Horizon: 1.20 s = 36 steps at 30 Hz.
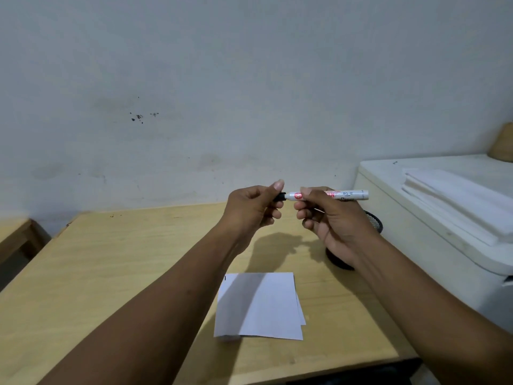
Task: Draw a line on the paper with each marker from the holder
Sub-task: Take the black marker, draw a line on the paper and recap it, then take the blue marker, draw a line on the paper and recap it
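I hold a white marker (350,194) level above the wooden table (111,268). My right hand (330,220) grips its barrel. My left hand (251,208) pinches the black cap (279,197) at the marker's left end; the cap still touches the barrel. Below the hands lies white paper (262,307), a few sheets stacked, with a small dark mark near its top left corner. The black mesh holder (373,220) stands behind my right hand, mostly hidden by it; I cannot see what is in it.
A white appliance (433,218) with folded white sheets (460,201) on top stands right of the table. A tan object (502,147) sits at its far corner. A second wooden table (14,237) is at the left. A grey wall rises behind.
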Each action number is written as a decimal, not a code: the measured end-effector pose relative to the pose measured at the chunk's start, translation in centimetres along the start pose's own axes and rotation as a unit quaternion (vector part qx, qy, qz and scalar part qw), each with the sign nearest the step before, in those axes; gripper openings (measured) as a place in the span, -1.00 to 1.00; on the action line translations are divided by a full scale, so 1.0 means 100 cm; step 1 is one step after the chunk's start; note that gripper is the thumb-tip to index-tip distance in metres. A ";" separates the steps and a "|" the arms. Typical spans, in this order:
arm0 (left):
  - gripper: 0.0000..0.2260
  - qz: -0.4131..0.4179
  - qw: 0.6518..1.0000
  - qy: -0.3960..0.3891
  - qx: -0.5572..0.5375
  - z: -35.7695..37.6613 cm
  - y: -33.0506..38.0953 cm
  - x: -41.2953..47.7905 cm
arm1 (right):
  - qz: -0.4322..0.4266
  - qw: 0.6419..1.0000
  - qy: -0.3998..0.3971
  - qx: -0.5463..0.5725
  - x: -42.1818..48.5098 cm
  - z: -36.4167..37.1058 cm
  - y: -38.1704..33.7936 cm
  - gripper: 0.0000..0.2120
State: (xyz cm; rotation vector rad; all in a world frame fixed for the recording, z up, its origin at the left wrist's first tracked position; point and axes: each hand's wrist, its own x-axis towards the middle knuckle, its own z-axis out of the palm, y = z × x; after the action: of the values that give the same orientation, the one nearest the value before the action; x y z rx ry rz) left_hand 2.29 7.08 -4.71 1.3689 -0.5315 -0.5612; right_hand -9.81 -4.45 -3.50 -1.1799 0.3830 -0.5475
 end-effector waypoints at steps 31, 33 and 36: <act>-0.69 0.205 0.886 -0.074 0.409 0.088 0.011 0.034 | -0.102 0.905 0.122 -0.394 0.025 -0.104 -0.042 -0.86; -0.64 0.185 0.873 -0.113 0.436 0.090 0.007 0.034 | -0.105 0.909 0.123 -0.383 0.024 -0.104 -0.041 -0.88; -0.65 0.162 0.850 -0.177 0.468 0.088 0.006 0.033 | -0.109 0.911 0.121 -0.380 0.025 -0.105 -0.040 -0.89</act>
State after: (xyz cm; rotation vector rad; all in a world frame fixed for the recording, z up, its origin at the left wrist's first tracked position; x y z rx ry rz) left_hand -0.87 -1.65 -2.87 2.0365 -1.4426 -0.2574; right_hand -14.40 -15.02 -3.31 -1.9293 0.7212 -0.7763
